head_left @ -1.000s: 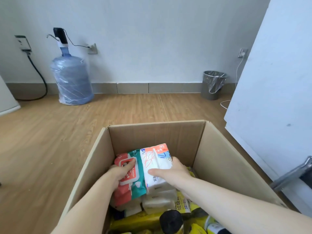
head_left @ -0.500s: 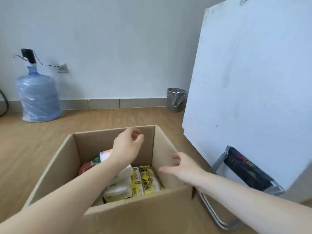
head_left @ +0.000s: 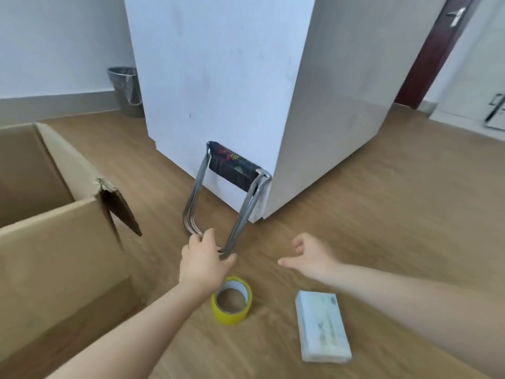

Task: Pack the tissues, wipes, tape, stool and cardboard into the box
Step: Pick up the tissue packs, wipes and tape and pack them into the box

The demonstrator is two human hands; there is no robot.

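The folded stool (head_left: pixel 229 192) stands at the centre of the frame, its chrome legs on the wooden floor (head_left: pixel 382 228) and its dark patterned seat leaning against the white cabinet (head_left: pixel 218 77) behind it. The left hand (head_left: pixel 203 262), just below centre, reaches onto the bottom bar of the stool's legs; its fingers (head_left: pixel 209 236) curl over the tube, but whether they are fully closed on it cannot be told. The right hand (head_left: pixel 310 257), right of centre, hovers above the floor with its fingers (head_left: pixel 299 243) spread and released, holding nothing. The yellow tape roll (head_left: pixel 231 300) lies flat on the floor just below the left hand. The white tissue pack (head_left: pixel 322 330) lies at the lower right, near the tape. The open cardboard box (head_left: pixel 54 242) fills the left edge. A grey bin (head_left: pixel 125 91) stands at the upper left by the wall
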